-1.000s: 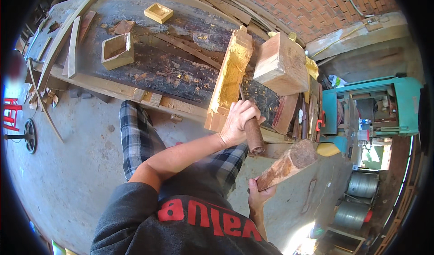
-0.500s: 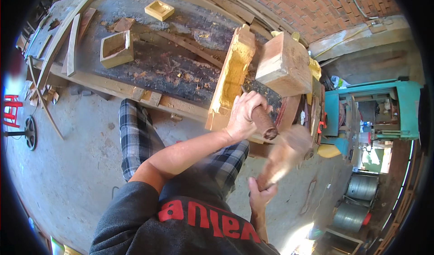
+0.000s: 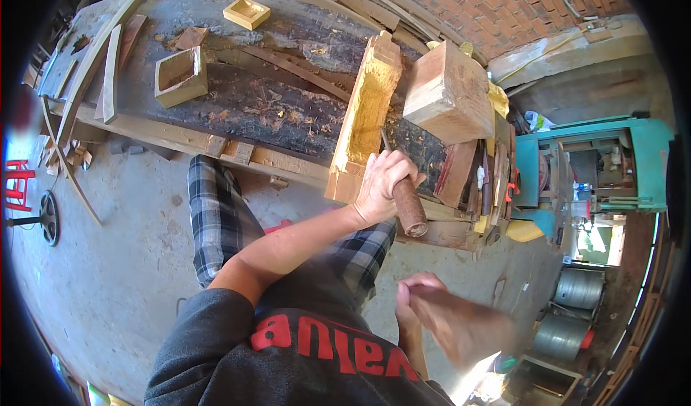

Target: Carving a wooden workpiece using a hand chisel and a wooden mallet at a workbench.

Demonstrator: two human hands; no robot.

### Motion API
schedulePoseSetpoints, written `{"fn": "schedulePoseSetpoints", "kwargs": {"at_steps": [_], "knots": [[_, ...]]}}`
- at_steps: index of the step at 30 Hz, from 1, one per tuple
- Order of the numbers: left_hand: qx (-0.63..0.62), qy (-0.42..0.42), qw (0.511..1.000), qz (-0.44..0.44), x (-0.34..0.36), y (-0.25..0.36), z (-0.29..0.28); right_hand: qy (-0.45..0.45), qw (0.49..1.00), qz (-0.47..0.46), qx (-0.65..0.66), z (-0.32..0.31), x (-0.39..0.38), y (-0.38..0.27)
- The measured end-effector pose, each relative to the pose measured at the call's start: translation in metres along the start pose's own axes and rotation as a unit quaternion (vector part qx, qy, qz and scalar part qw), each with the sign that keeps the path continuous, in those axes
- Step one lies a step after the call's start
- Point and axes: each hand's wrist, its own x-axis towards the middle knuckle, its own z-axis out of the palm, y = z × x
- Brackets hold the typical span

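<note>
My left hand [image 3: 385, 184] is wrapped round a chisel [image 3: 409, 210] with a thick brown wooden handle. Its thin metal blade shows above the fist, angled down toward the near end of a long yellow wooden block [image 3: 371, 93] with a hollowed trough. Whether the blade's tip touches the wood I cannot tell. Lower right of the chisel, my right hand [image 3: 412, 298] grips a wooden mallet [image 3: 468, 330], smeared by motion. The mallet is apart from the chisel's butt end.
A big squared wood block [image 3: 452, 96] sits right of the trough. Two hollowed boxes, a pale one [image 3: 180, 78] and a yellow one [image 3: 247, 14], rest on the dark, worn workbench [image 3: 273, 114]. Long strips [image 3: 111, 75] lie at left. A teal machine [image 3: 648, 165] stands at right.
The mallet has swung down and away from the chisel's butt, toward the lower right. My left hand and the chisel have shifted only slightly in view.
</note>
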Motion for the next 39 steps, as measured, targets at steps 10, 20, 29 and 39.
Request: {"fn": "schedulePoseSetpoints", "kwargs": {"at_steps": [10, 20, 29, 39], "knots": [[-0.035, 0.004, 0.999, 0.012, 0.001, -0.025, -0.003, 0.057, 0.972, 0.125, -0.192, 0.001, -0.012, -0.006], [0.000, -0.028, 0.999, 0.018, -0.009, 0.015, -0.037, 0.074, 0.966, 0.233, -0.084, 0.008, 0.009, -0.029], [-0.024, -0.004, 1.000, 0.004, -0.013, 0.006, -0.032, -0.046, 0.921, 0.278, -0.268, 0.010, 0.004, -0.052], [-0.018, 0.032, 0.999, 0.023, -0.017, 0.004, -0.018, 0.006, 0.962, 0.173, -0.210, 0.022, -0.009, -0.023]]}}
